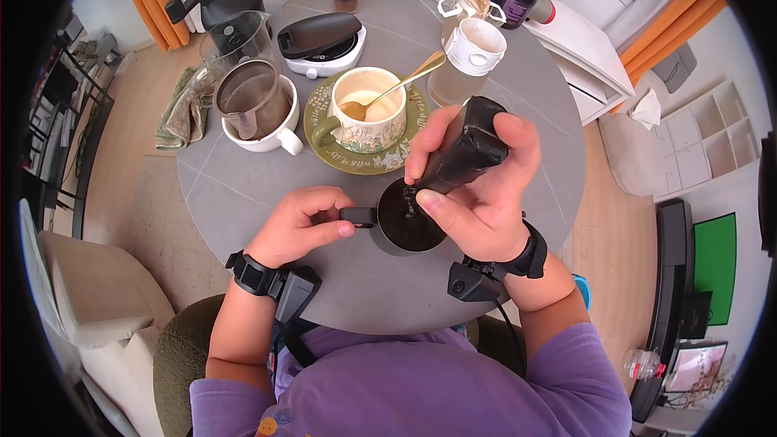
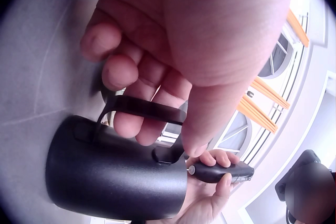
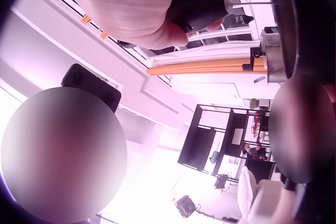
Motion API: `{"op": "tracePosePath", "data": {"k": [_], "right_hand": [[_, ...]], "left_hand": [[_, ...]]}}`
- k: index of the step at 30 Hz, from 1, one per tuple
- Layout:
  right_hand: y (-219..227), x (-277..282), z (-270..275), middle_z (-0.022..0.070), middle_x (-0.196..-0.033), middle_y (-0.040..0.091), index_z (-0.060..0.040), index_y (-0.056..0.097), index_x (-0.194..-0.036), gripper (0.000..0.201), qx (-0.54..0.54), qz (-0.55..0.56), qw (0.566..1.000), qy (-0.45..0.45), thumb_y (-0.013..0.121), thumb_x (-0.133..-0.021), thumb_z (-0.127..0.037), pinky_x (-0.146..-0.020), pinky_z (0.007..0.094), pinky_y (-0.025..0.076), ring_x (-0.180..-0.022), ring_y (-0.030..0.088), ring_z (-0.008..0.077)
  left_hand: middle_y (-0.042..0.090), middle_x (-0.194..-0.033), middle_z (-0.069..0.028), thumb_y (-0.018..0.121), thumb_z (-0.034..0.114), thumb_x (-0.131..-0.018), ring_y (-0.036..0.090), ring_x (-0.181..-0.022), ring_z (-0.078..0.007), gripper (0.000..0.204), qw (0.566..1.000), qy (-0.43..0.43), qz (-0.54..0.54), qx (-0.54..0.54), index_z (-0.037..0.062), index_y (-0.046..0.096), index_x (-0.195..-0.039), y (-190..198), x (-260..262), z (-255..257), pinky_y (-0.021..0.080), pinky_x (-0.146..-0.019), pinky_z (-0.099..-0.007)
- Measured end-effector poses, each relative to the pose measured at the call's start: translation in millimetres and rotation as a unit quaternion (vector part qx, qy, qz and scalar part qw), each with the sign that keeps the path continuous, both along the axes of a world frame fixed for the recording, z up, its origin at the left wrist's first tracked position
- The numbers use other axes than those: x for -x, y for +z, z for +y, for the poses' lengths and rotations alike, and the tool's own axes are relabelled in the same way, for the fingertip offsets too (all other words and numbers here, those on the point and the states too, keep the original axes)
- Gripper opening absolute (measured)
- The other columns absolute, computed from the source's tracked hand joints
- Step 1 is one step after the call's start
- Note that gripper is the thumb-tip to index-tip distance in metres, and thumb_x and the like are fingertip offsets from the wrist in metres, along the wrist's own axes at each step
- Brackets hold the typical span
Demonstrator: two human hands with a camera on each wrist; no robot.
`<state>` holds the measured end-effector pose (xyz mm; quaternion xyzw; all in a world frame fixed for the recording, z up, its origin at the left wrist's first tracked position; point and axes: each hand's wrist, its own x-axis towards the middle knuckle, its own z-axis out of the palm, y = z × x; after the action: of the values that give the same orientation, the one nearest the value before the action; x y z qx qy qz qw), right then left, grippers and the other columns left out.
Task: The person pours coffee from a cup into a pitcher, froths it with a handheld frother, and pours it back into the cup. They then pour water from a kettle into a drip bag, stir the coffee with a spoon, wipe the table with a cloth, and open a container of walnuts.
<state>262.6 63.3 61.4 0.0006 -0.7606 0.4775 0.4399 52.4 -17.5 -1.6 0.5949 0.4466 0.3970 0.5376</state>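
A black milk pitcher (image 1: pixel 398 236) stands near the table's front edge, dark liquid with a few bubbles inside it. My left hand (image 1: pixel 301 222) grips its handle (image 2: pixel 147 109), fingers passed through the loop and thumb along the side. Above the pitcher, my right hand (image 1: pixel 494 194) holds a black handheld milk frother (image 1: pixel 469 146) tilted over the opening. In the right wrist view the thin metal shaft of the frother (image 3: pixel 202 11) reaches past the pitcher's rim (image 3: pixel 294 50); its tip is hidden inside.
Behind the pitcher, a patterned cup (image 1: pixel 368 133) with a gold spoon (image 1: pixel 409 81) sits on a green saucer (image 1: pixel 356 163). A metal filter (image 1: pixel 247 91) rests in a white cup (image 1: pixel 279 136) at left. Farther back are a scale (image 1: pixel 340 58), a glass carafe (image 1: pixel 243 36) and a lidded jar (image 1: pixel 476 48).
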Motion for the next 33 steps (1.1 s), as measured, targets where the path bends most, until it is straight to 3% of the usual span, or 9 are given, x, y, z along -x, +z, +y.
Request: {"op": "tracePosePath", "data": {"k": [26, 28, 33], "right_hand": [[0.8, -0.2, 1.6, 0.0136, -0.108, 0.037, -0.0392, 0.008, -0.129, 0.087, 0.008, 0.009, 1.000, 0.019, 0.052, -0.073, 0.011, -0.073, 0.0381, 0.045, -0.087, 0.048, 0.0207], [-5.9, 6.6, 2.4, 0.0160, -0.110, 0.039, -0.0197, 0.015, -0.130, 0.075, 0.010, 0.126, 0.991, 0.047, 0.052, -0.073, 0.012, -0.072, 0.0304, 0.044, -0.086, 0.049, 0.0185], [-4.7, 5.2, 3.3, 0.0164, -0.111, 0.039, -0.0204, 0.015, -0.130, 0.076, 0.005, 0.123, 0.991, 0.045, 0.052, -0.073, 0.012, -0.071, 0.0304, 0.044, -0.087, 0.049, 0.0187]], "left_hand": [[0.056, -0.080, -0.0019, 0.064, 0.020, -0.079, 0.052, -0.069, -0.0067, 0.023, 1.000, -0.005, 0.001, -0.004, 0.0000, 0.057, -0.088, -0.3, 0.6, 0.3, 0.039, -0.059, -0.0200], [0.056, -0.080, -0.0020, 0.064, 0.020, -0.079, 0.052, -0.069, -0.0069, 0.023, 1.000, -0.008, 0.002, -0.002, 0.0000, 0.057, -0.088, -0.5, 0.8, 0.5, 0.039, -0.060, -0.0200], [0.056, -0.080, -0.0019, 0.064, 0.020, -0.079, 0.052, -0.069, -0.0068, 0.023, 1.000, -0.005, 0.003, 0.000, -0.0001, 0.057, -0.087, 0.1, 0.6, 0.5, 0.039, -0.060, -0.0201]]}}
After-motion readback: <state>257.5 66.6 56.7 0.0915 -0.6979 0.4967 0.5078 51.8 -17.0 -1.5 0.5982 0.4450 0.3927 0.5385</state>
